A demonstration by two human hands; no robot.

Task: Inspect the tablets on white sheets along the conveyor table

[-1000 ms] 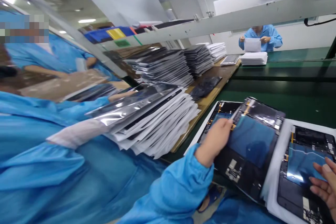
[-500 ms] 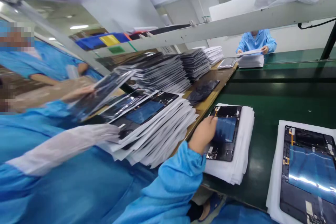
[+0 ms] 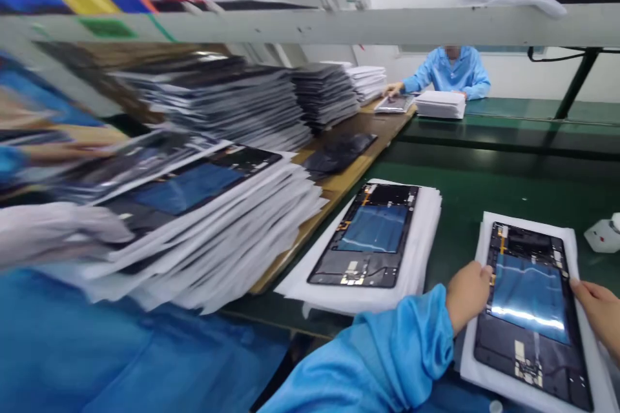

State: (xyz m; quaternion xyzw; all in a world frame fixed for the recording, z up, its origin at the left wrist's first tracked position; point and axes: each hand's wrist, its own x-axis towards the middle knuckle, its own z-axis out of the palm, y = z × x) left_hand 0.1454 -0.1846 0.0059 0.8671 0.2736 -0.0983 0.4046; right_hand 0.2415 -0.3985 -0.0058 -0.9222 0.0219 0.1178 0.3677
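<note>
L hand (image 3: pixel 467 293) left far panel (image 3: pixel 371 235); both hands now grip near panel (image 3: pixel 530 303).

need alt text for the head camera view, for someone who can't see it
Both hands, left hand and right hand, touch the side edges of a black opened tablet back with a blue film, lying on a white foam sheet stack on a green conveyor belt. A second black tablet lies to its left.
</note>
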